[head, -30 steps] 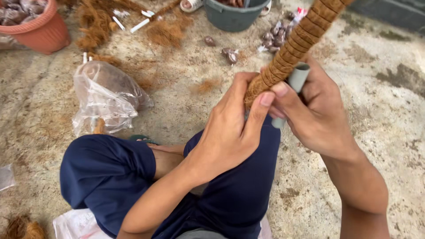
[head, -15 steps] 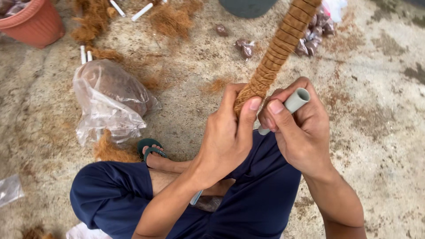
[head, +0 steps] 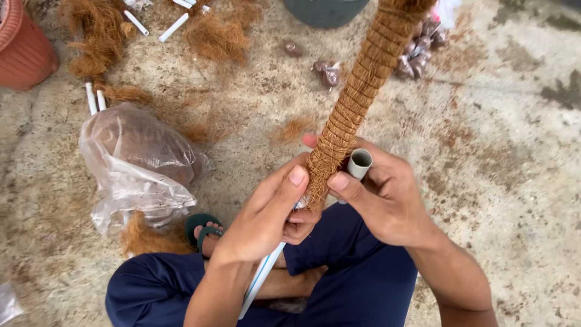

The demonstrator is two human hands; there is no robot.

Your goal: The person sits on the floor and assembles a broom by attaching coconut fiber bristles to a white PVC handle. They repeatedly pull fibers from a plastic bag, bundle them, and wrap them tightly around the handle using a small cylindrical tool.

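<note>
We hold the fibre-wrapped pole (head: 363,91) upright above our lap, left hand (head: 266,218) pinching its frayed lower end, right hand (head: 387,200) closed around a short grey tube (head: 358,165). If our left grip loosens, the coir winding could well unravel

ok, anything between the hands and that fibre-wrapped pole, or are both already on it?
Nothing visible in the way. The left hand and right hand both grip the lower end of the fibre-wrapped pole directly, thumbs pressed on the fibre. The right hand also holds a short grey tube beside the pole, not between hand and fibre.
</note>
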